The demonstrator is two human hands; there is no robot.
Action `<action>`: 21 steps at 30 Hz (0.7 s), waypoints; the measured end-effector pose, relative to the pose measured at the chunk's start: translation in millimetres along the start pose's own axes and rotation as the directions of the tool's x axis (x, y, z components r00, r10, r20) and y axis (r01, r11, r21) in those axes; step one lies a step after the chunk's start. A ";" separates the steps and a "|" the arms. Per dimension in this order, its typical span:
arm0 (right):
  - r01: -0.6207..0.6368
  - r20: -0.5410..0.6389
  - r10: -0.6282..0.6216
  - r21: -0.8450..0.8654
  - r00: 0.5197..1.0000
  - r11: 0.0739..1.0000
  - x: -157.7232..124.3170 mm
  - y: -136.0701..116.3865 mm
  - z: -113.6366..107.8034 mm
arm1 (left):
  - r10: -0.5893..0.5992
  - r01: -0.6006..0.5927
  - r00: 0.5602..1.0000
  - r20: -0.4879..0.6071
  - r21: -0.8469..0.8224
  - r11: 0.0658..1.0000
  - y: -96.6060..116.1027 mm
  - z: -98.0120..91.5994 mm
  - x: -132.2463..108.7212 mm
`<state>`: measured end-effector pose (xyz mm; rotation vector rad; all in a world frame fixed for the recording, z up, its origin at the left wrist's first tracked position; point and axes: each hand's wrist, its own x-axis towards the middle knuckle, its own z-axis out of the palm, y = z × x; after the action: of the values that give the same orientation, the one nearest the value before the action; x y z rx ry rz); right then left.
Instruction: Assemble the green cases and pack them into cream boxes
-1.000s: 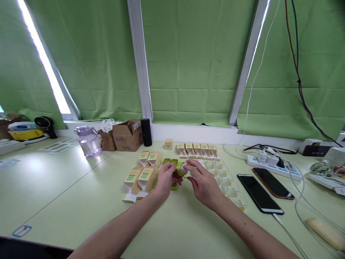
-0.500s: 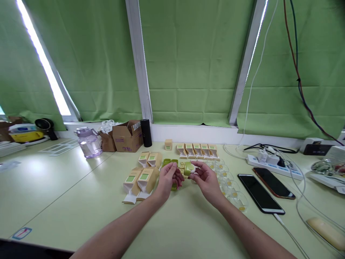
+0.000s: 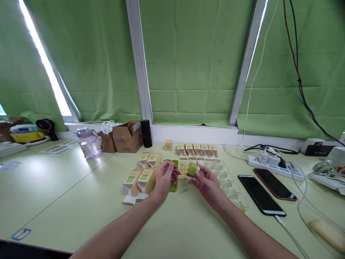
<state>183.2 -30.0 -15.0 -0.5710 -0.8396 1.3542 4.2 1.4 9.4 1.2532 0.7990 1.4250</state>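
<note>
In my right hand point(image 3: 208, 185) is a small rounded green object with a white part point(image 3: 192, 169), gripped between thumb and fingers above the table. My left hand point(image 3: 164, 180) hovers just to its left with thumb and fingertips pinched; anything between them is too small to make out. Behind and below that hand are green square containers point(image 3: 174, 186), partly covered by it. Small cream-coloured pieces point(image 3: 183, 170) lie in rows between the hands. To the right, clear domed plastic pieces with yellow centres point(image 3: 234, 194) stand in rows, partly behind my right hand.
Open-flapped small cartons point(image 3: 146, 178) stand left of my hands, and more cartons point(image 3: 197, 151) line the back. Two phones point(image 3: 261, 194), a power strip point(image 3: 275, 167) and loose cables lie right. A water jug point(image 3: 90, 144), cardboard box point(image 3: 126, 138) and black cylinder point(image 3: 146, 133) stand back left.
My hands have moved apart, the left one slightly to the left. The green object has shifted right and turned in my right hand, uncovering more of the cream pieces.
</note>
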 end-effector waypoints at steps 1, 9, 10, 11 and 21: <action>0.002 0.000 -0.002 -0.004 1.000 1.000 -0.6 0.4 0.1 | 0.009 -0.009 1.000 -0.001 0.004 1.000 0.0 0.0 0.1; 0.072 0.014 -0.071 -0.076 0.997 0.995 -3.4 8.5 -2.1 | 0.119 -0.123 0.992 0.038 0.114 0.986 -3.1 2.5 -0.2; 0.086 0.020 -0.085 -0.096 0.996 0.992 -3.4 9.2 -2.7 | 0.125 -0.131 0.991 0.053 0.129 0.983 -4.0 2.8 -0.4; 0.102 0.025 -0.100 -0.120 0.995 0.987 -3.4 9.6 -3.3 | 0.129 -0.138 0.989 0.069 0.142 0.980 -5.0 3.1 -0.6; 0.247 0.016 -0.261 -0.385 0.965 0.889 -0.3 13.7 -5.9 | 0.109 -0.164 0.970 0.217 0.253 0.954 -8.8 5.0 -6.6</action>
<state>179.6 -27.6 -29.3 -0.7574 -1.1209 0.9396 10.9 -3.5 0.6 1.6618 0.7974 1.3021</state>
